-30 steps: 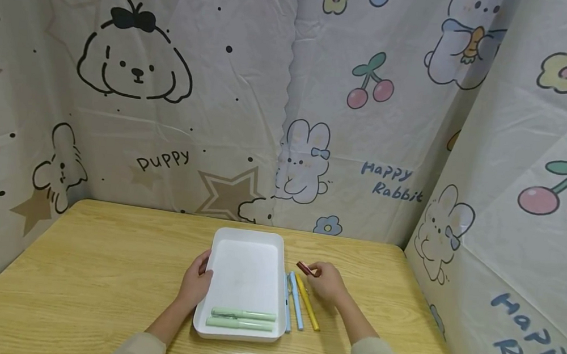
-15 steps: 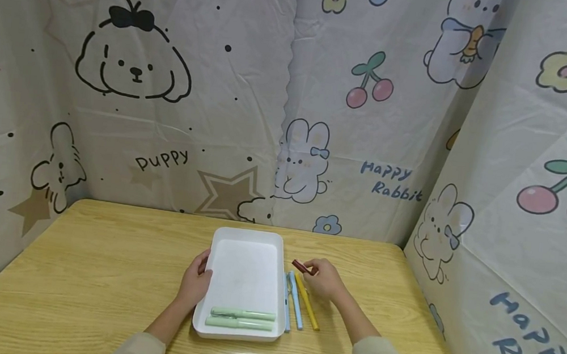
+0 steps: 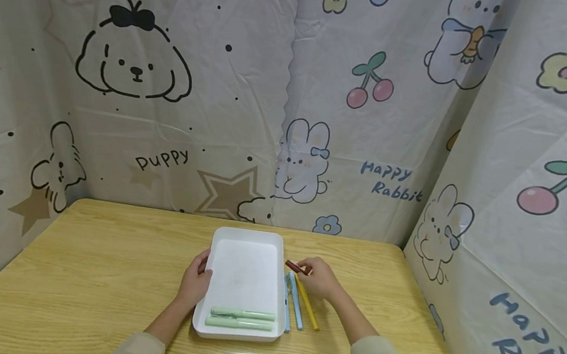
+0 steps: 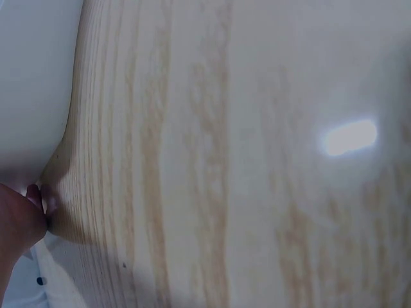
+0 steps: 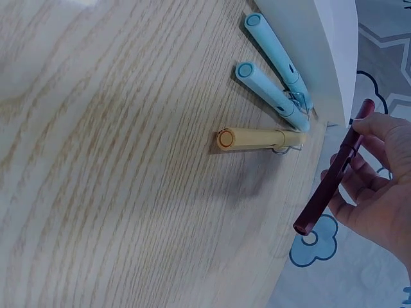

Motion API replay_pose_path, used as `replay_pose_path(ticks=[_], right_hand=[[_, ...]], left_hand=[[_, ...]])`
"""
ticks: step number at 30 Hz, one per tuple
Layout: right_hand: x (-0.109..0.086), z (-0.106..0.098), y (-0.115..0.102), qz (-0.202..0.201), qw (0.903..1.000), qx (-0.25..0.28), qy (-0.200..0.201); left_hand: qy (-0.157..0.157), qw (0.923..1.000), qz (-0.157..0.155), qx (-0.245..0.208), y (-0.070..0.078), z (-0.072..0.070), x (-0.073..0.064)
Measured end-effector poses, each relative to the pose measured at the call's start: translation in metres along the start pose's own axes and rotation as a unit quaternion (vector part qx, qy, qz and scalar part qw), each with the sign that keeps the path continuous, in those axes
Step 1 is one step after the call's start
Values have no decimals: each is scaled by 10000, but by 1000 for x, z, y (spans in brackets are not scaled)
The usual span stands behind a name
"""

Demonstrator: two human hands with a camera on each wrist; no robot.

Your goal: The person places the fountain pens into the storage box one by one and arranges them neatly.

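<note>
A dark red pen (image 3: 295, 267) is pinched between the thumb and fingers of my right hand (image 3: 320, 277), above the table just off the tray's right side. The right wrist view shows this pen (image 5: 324, 189) whole, slanting across the fingers. My left hand (image 3: 195, 282) grips the left side of a white tray (image 3: 278, 250); in the left wrist view only part of that hand (image 4: 19, 221) shows, at the tray's lower edge. Inside the tray, two light green pens (image 3: 241, 324) lie side by side at the near end.
Against the tray's right side lie two light blue pens (image 5: 273, 96) and a yellow pen (image 5: 257, 139) on the wooden table (image 3: 126, 264). Printed cloth (image 3: 241, 82) hangs behind the table and along both sides.
My right hand has moved slightly left with the dark red pen, bringing its tip close to the tray's right rim. My left hand and the tray have stayed in place.
</note>
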State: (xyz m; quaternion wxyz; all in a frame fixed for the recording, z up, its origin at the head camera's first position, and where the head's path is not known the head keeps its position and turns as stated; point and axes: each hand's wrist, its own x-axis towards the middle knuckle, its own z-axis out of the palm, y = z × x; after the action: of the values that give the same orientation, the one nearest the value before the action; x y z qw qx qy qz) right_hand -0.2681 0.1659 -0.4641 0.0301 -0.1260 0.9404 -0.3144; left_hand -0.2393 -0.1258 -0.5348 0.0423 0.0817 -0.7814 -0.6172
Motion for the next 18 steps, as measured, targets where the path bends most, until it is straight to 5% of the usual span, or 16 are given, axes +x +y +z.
replay_pose_path(ticks=[18], right_hand=[[0, 2, -17, -309, 9988, -121, -355]], left_hand=[[23, 10000, -9, 44, 5, -1, -2]])
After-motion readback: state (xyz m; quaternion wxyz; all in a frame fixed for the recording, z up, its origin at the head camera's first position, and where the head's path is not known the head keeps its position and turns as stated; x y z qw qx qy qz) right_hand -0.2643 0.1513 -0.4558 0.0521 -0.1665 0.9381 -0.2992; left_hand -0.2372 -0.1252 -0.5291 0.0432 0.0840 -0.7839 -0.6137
